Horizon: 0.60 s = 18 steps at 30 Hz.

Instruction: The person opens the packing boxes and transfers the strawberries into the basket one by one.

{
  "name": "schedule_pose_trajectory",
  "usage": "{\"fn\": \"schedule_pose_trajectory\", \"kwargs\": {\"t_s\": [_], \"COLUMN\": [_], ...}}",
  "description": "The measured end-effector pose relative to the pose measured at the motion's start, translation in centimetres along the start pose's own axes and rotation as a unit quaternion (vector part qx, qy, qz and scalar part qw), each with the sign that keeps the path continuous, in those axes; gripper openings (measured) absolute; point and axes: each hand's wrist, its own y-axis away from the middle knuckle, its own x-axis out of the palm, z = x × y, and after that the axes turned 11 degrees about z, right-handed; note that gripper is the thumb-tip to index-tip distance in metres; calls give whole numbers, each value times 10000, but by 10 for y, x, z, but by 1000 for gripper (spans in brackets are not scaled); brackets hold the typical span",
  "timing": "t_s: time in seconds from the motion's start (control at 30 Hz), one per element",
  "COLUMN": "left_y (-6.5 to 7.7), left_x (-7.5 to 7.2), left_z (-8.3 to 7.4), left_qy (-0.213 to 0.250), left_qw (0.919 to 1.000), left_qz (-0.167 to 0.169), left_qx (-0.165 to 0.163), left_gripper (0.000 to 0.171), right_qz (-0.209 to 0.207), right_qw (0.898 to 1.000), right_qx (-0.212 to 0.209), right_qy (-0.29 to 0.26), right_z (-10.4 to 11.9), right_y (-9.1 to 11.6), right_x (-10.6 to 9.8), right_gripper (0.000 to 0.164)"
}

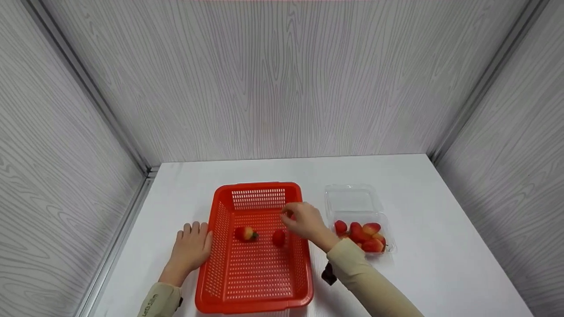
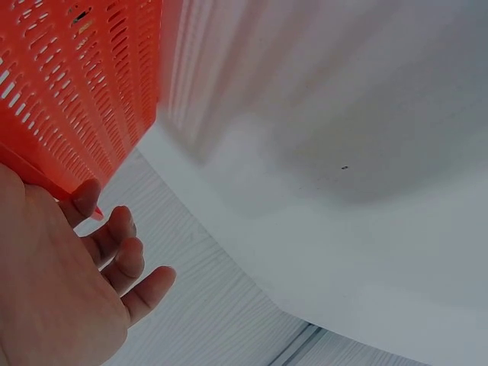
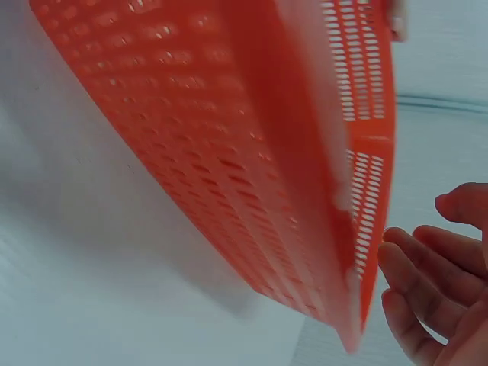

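A red perforated plastic basket (image 1: 260, 264) stands before me. Inside it lie a red-and-yellow strawberry (image 1: 246, 234) with a green stem end and a redder strawberry (image 1: 278, 238). My left hand (image 1: 190, 247) rests against the basket's left rim, its fingers extended and, in the left wrist view, a fingertip (image 2: 85, 200) right at the edge. Over the right rim reaches my right hand (image 1: 305, 220), its fingers loosely bent. A bit of red shows beside its fingers in the head view, while the right wrist view has nothing between the thumb (image 3: 461, 204) and fingers.
Right of the basket sits a hinged clear plastic box (image 1: 352, 200), lid laid back, with several red and yellow strawberries (image 1: 363, 235) in its near half. Everything stands on a white table (image 1: 440, 246), with pale wood-grain panels (image 1: 273, 88) on three sides.
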Motion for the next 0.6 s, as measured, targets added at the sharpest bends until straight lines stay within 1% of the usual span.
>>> {"fn": "schedule_pose_trajectory", "kwargs": {"t_s": [0.1,0.2,0.27,0.37,0.47,0.53,0.6], "left_y": [-1,-3,-3,-2,-2,-2,-1], "left_x": [1,1,1,1,1,2,2], "left_z": [0,1,1,1,2,2,2], "left_qy": [40,77,88,83,84,88,92], "left_qw": [10000,10000,10000,9999,9999,9999,9999], "left_qz": [22,36,45,71,92,90,78], "left_qx": [-6,7,9,-10,-10,-9,-8], "left_gripper": [20,20,20,20,20,21,21], "right_qz": [-285,-491,-541,-543,-477,-381,-267], "right_qw": [9995,9981,9967,9933,9875,9823,9779], "right_qx": [68,358,602,1023,1502,1833,2065], "right_qy": [-121,-129,-88,-20,7,58,168], "right_z": [-5,-16,-25,-42,-62,-75,-89], "right_y": [8,18,27,42,59,71,84], "right_x": [-17,-32,-40,-49,-55,-57,-57], "right_gripper": [10,11,12,13,15,16,18]}}
